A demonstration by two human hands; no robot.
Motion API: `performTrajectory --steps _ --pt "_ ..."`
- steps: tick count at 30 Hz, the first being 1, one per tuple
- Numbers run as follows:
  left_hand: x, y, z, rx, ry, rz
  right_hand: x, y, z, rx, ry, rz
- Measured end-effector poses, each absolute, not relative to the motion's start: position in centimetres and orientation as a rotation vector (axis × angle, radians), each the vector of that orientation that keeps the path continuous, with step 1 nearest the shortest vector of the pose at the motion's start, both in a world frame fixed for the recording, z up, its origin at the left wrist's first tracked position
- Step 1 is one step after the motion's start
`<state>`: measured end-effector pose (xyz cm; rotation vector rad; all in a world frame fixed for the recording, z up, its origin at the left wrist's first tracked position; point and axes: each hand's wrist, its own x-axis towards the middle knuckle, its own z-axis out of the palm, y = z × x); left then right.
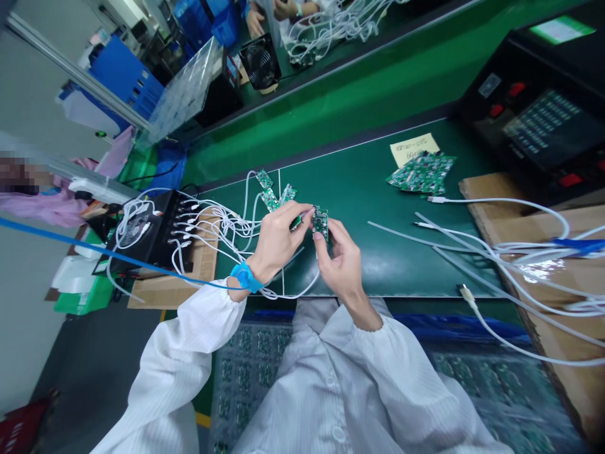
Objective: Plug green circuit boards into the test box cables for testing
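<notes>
A small green circuit board (321, 222) is upright in my right hand (341, 257), thumb on its face and fingers behind it. My left hand (282, 238), with a blue wrist strap (246, 276), comes from the left; its thumb and forefinger are pinched together at the board's upper left edge. Whatever lies between those fingertips is hidden. A white cable (302, 291) runs up toward the board from below. Just beyond my left hand, several more boards (269, 199) lie on the green mat, some with white cables attached.
On the left stands a black box (161, 243) with several white cables plugged in. A pile of circuit boards (423, 173) lies by a yellow note (413, 149). Loose white cables (510, 258) cross the right side, below a black device with a screen (543, 126). A co-worker's hands (255, 22) show across the bench.
</notes>
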<state>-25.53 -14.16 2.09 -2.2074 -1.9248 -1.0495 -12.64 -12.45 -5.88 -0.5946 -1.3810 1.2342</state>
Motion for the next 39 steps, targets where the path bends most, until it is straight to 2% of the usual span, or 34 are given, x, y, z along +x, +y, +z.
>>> performTrajectory --steps 7,21,32,39 --pt "-25.5 -13.5 2.4 -2.212 -2.06 -1.132 -12.5 -12.4 -5.8 -0.628 -1.362 1.261" --pt "-25.9 -13.3 2.6 -2.345 -2.054 -0.836 -13.3 -12.0 -6.5 -0.779 -1.044 1.528" --pt "-25.4 -12.9 2.2 -2.349 -1.994 -0.756 -13.6 -11.3 -6.6 -0.706 -0.967 1.531" --pt "-26.2 -12.8 3.4 -2.407 -2.139 -0.689 -13.6 -11.3 -6.9 -0.799 -0.972 1.563"
